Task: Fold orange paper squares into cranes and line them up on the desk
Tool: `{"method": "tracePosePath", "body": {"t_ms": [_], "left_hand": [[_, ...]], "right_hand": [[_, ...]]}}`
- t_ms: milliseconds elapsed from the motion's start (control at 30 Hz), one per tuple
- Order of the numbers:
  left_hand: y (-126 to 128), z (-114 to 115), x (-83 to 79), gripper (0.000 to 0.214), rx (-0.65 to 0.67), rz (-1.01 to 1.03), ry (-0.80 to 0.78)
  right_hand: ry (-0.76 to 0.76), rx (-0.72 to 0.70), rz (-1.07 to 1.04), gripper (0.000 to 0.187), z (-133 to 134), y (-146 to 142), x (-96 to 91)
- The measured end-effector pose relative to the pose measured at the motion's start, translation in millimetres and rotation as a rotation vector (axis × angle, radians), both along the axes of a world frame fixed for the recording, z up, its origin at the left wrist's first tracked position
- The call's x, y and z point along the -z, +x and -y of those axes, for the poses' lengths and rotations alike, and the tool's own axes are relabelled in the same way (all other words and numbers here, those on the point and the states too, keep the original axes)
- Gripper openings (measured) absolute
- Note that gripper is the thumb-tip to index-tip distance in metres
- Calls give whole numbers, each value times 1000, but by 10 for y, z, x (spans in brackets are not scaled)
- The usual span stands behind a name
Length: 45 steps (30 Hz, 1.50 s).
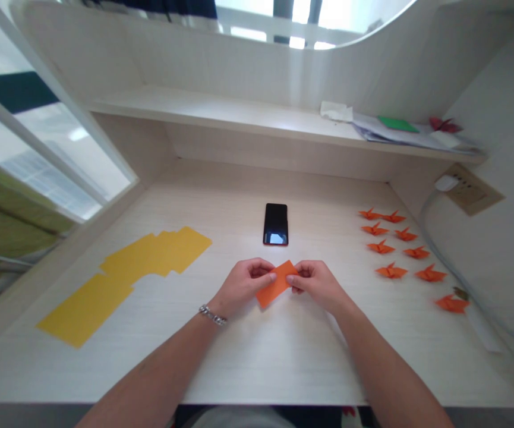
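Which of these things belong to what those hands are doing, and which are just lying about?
In the work:
orange paper, held by left hand and right hand
probably the folded orange pieces
perhaps the yellow sheets

Apparently lying about:
phone
papers on the shelf

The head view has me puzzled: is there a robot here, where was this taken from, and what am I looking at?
No robot here, just a person's two bare hands. There is a single picture, taken by a camera worn on the head, looking forward and down, so you see roughly what the person sees. The left hand and the right hand hold a small piece of orange paper between them, above a pale desk. Just beyond them lies a dark phone. To the left are overlapping yellow sheets; to the right, nine folded orange paper figures.
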<state>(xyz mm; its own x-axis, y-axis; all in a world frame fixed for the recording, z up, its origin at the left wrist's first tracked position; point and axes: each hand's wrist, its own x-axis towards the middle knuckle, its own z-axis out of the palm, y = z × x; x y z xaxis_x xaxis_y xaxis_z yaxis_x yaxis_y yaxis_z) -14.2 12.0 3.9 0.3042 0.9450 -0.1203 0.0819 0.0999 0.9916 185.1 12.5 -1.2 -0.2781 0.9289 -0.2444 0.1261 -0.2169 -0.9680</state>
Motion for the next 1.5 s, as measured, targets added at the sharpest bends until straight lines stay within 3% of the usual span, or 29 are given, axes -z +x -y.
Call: {"method": "tracePosePath", "body": {"t_ms": [333,533,767,1067,1500], "left_hand": [[31,28,2,16,47,138,-43],[28,37,-27,13,-39,170,-43],[-8,35,-18,9,-20,172,-18],[-19,44,-118,12,15,-13,148],[-11,67,-154,18,97,-93,196]], "right_hand": [[-35,68,-126,25,59,-62,-131],[-117,89,-282,28,63,-50,-116],[-155,27,-407,23,58,-32,-144],[-157,42,-382,21,40,-22,-119],[-91,41,-264,28,71,-64,-141]]}}
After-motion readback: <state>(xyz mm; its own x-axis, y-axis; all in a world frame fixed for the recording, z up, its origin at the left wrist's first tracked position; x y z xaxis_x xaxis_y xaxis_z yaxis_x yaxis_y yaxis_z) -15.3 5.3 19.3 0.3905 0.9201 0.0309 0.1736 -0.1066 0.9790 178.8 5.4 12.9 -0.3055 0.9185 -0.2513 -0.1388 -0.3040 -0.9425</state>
